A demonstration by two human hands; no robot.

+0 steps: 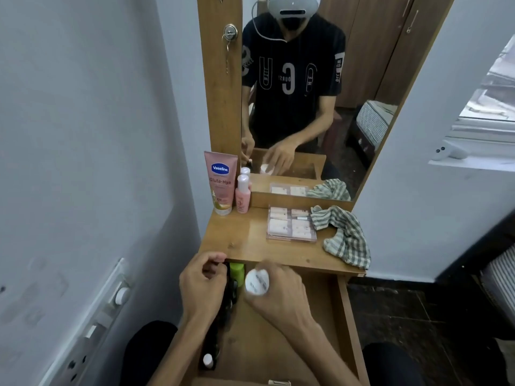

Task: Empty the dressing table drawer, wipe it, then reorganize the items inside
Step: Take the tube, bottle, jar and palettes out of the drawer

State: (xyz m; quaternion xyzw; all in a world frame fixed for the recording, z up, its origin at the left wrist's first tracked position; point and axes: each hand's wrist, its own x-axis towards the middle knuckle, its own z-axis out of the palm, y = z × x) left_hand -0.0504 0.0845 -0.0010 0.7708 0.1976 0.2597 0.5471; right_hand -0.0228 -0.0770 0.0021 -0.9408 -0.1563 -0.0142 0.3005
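The drawer (292, 330) stood pulled out below the front edge of the wooden bench (245, 238). Both hands were over its rear left part.

The right hand (278, 296) held a white round container (257, 281), with the fingers curled round its body and its printed end facing up toward the camera. The container was blurred. The left hand (202, 280) was at the drawer's left rear corner, with the fingers curled in against a dark item that was mostly hidden; what it was could not be told.

A green bottle (237, 270) lay between the two hands, just under the bench edge. A row of dark items (223, 316) ran along the drawer's left wall, and a small white-capped bottle (208, 360) stood at the near end of that row.

On the bench, a pink Vaseline tube (221, 182) stood upright at the rear left, with a small pink bottle (242, 193) just beside it. A clear flat box of pale items (291, 224) lay right of centre. A green checked cloth (345, 235) lay crumpled on the right side, touching that box and hanging over the front edge. The mirror (306, 93) rose behind the bench.
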